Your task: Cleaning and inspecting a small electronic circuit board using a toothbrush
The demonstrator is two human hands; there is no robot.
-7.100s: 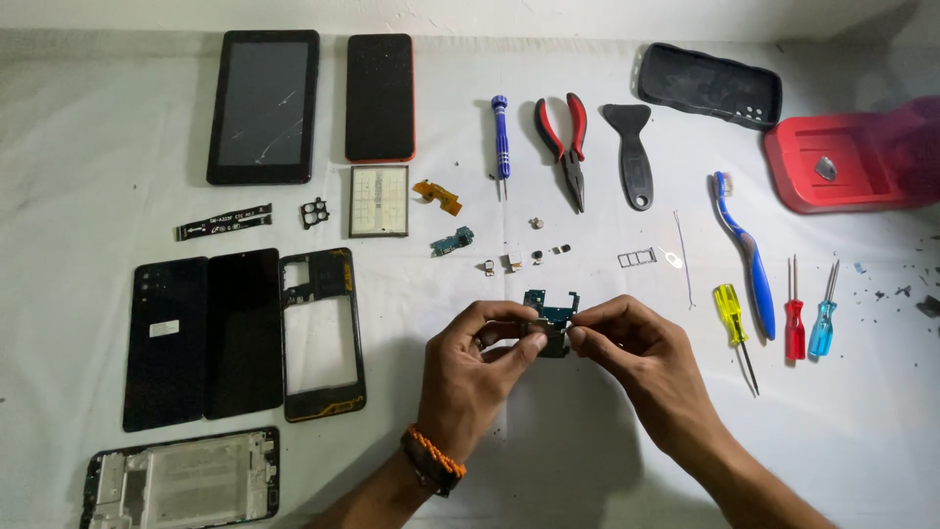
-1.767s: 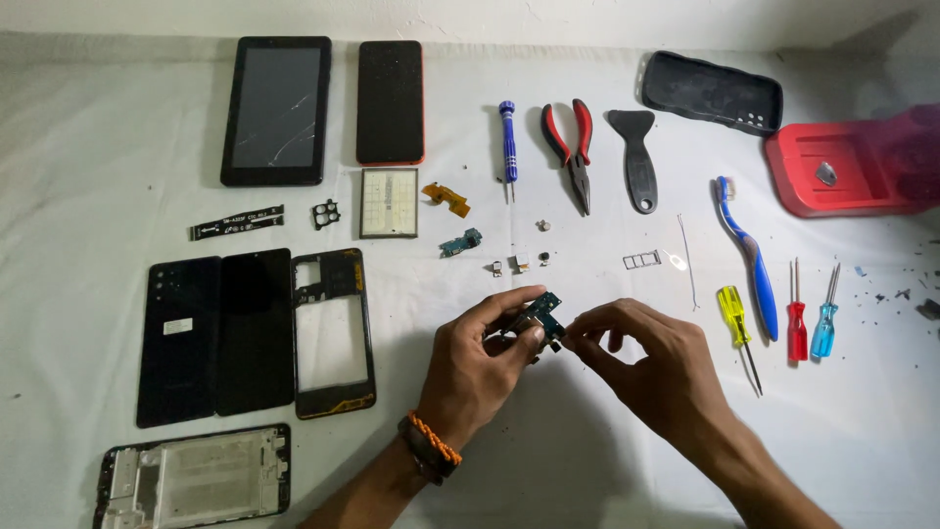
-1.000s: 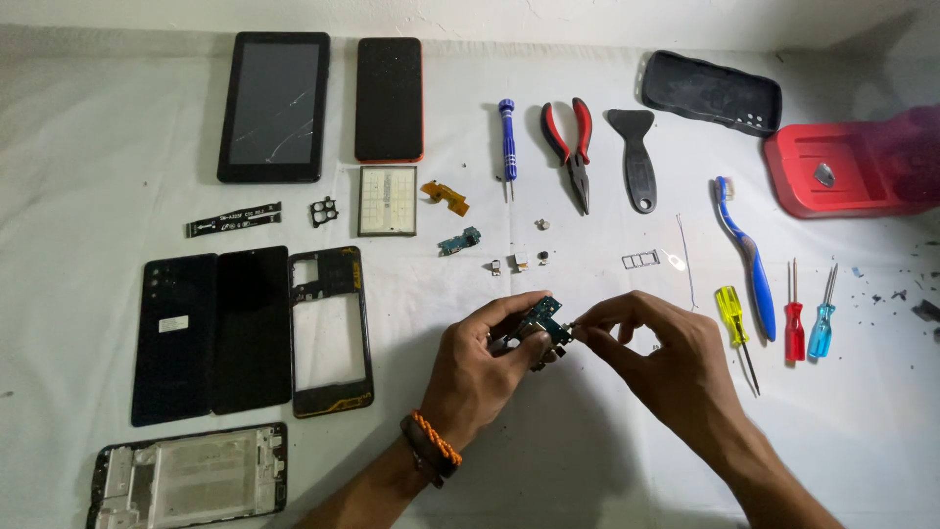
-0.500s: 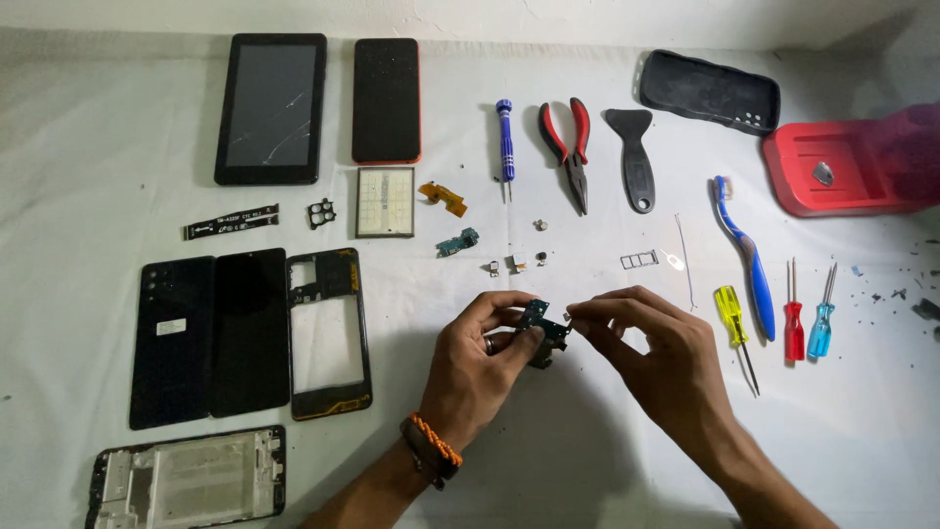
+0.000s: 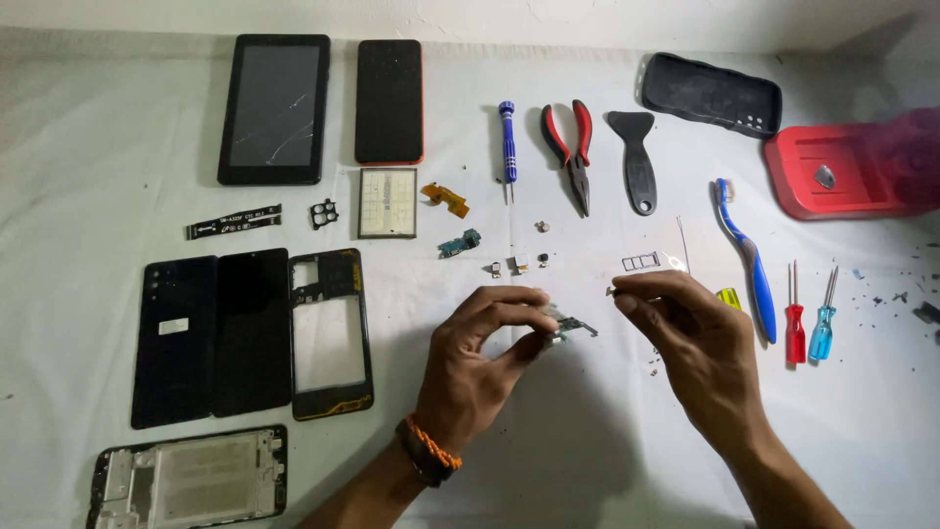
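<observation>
Near the middle of the white table (image 5: 587, 451), head view: left hand (image 5: 480, 367) raised just above the cloth, thumb and fingertips pinched shut on a small circuit board (image 5: 568, 323), greenish, thin, tilted, its right end poking out past the fingers. Right hand (image 5: 685, 338) just to the right of it, apart from the board; thumb and forefinger pressed together on a tiny part (image 5: 611, 290), too small to identify. Orange braided wristband (image 5: 431, 451) on the left wrist. Far side, left to right: cracked black tablet (image 5: 274, 108), black phone with a red edge (image 5: 389, 101), blue precision screwdriver (image 5: 507, 137), red-handled pliers (image 5: 573, 147), black scraper (image 5: 636, 162), black phone case (image 5: 710, 95), red tray (image 5: 842, 171). Just beyond the hands: square shield plate (image 5: 388, 203), orange flex ribbon (image 5: 446, 199), small blue-green connector board (image 5: 458, 244), a few loose camera modules (image 5: 519, 264), a SIM tray (image 5: 641, 262). Right of the right hand: blue toothbrush (image 5: 749, 264), yellow handle (image 5: 728, 297) partly hidden behind the knuckles, red screwdriver (image 5: 795, 323) and light-blue screwdriver (image 5: 824, 323) side by side. Left side: black back cover (image 5: 174, 338), dark screen panel (image 5: 253, 331), open mid-frame (image 5: 331, 333), a flat black strip (image 5: 235, 221), small black camera bezel (image 5: 324, 213); near left corner, metal chassis frame (image 5: 191, 480)
</observation>
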